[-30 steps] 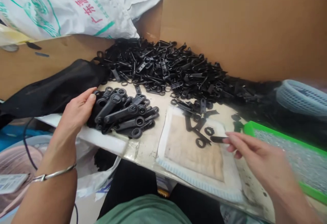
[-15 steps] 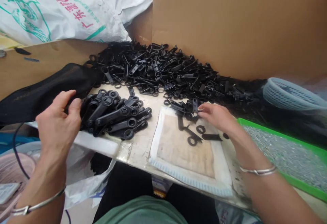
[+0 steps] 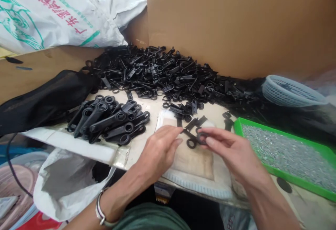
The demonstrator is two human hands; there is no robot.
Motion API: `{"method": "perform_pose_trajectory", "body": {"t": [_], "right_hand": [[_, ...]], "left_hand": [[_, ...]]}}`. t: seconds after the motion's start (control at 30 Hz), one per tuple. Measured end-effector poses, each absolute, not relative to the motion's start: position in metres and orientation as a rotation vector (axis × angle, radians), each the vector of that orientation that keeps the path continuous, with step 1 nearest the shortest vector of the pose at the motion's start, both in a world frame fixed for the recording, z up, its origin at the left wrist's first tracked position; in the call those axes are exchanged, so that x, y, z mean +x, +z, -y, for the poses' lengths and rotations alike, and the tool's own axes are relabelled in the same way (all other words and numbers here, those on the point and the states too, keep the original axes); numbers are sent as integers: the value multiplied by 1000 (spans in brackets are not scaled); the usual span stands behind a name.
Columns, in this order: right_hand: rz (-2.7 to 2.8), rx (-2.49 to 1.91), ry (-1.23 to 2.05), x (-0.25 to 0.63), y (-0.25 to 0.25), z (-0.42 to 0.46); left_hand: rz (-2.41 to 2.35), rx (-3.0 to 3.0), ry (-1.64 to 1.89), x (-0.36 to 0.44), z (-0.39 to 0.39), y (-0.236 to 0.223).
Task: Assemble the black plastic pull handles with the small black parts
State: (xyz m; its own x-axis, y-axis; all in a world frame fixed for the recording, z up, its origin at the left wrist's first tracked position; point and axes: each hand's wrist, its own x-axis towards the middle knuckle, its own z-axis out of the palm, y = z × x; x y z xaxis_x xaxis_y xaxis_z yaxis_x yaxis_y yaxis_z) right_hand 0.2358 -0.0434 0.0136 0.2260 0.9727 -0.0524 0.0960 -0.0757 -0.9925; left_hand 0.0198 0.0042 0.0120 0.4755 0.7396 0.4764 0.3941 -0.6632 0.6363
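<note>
My right hand (image 3: 233,149) pinches the ring end of a black plastic part (image 3: 201,138) between thumb and fingers, over a cloth-covered pad (image 3: 194,165). From the left, my left hand (image 3: 160,151) reaches in over the pad's near-left side. Its fingers are stretched out, with the thumb slightly apart, and the fingertips are at the end of a thin black part. Other loose black parts lie around both hands, among them a ring-ended piece (image 3: 191,143) on the pad. To the left is a stack of black ring-ended arms (image 3: 112,119).
A large heap of black parts (image 3: 157,70) lies behind, against a cardboard wall (image 3: 236,23). On the right are a green tray (image 3: 283,177) of small metal pins and a blue-grey basket (image 3: 291,91). An open white bag (image 3: 52,188) hangs below the left table edge.
My left hand has moved right, from beside the stack to the pad. My right hand has come nearer and now holds a black part. The view has shifted slightly.
</note>
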Motion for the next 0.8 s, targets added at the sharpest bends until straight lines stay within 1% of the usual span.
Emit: {"method": "perform_pose_trajectory", "body": {"t": [0.07,0.13,0.3,0.4,0.57,0.7,0.8], "right_hand": [[1066,-1347,1101,220,11,51],[1070,-1323,1082,209,9,55],[1310,-1451,788,198,3,62],[1357,-1487,614,201,-7,68],[1490,-1566,454,219,-29,82],[1688,-1534,319,226,-41,90],[1716,-1522,236,226,-46,92]], "left_hand": [[-935,2121,896,29,-1,11],[-926,1976,830,35,1,11],[-948,1835,740,42,6,10],[-950,1826,685,46,5,11],[-1045,2086,678,44,-18,30],[-1286,2452,465,48,-55,47],[-1420,2508,359,60,-88,53]]}}
